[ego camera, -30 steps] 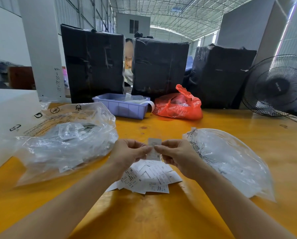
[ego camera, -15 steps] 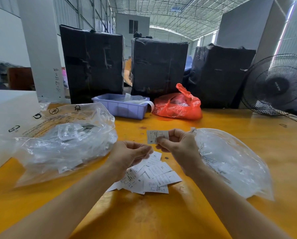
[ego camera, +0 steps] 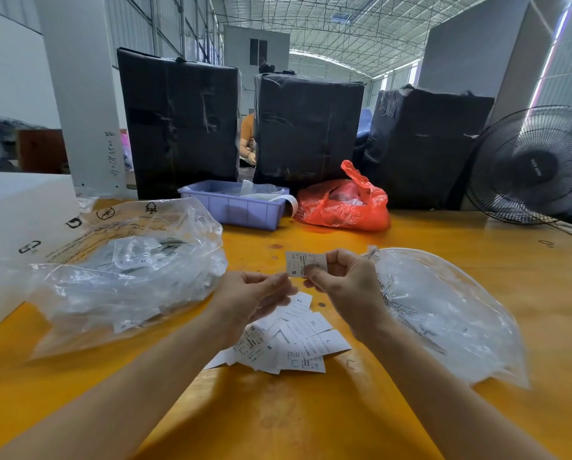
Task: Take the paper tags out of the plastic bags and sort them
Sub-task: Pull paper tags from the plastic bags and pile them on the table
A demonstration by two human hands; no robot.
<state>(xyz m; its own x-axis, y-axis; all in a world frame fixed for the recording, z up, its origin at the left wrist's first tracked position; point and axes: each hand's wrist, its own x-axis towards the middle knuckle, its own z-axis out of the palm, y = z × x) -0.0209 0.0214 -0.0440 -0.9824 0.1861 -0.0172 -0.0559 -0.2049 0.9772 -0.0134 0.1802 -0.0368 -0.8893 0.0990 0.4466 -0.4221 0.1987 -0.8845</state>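
Note:
My right hand point(ego camera: 342, 280) pinches a small white paper tag point(ego camera: 299, 263) marked S, held flat above the table. My left hand point(ego camera: 251, 297) hovers just left of it, palm up, fingers loosely extended and holding nothing. Under both hands lies a loose pile of white paper tags point(ego camera: 291, 340) marked S, L and XL. A large clear plastic bag point(ego camera: 125, 270) with tags inside sits to the left. A flatter clear plastic bag point(ego camera: 444, 310) lies to the right of my right hand.
The orange table point(ego camera: 311, 419) carries a lilac plastic tray point(ego camera: 235, 207) and a red plastic bag point(ego camera: 344, 204) at the back. Black wrapped bales point(ego camera: 178, 121) stand behind them. A black fan point(ego camera: 533, 167) is at the far right, a white box point(ego camera: 12, 227) at the left.
The tag first sat upright between both hands. The left hand let go and opened; the right hand turned the tag flat with its printed side towards me.

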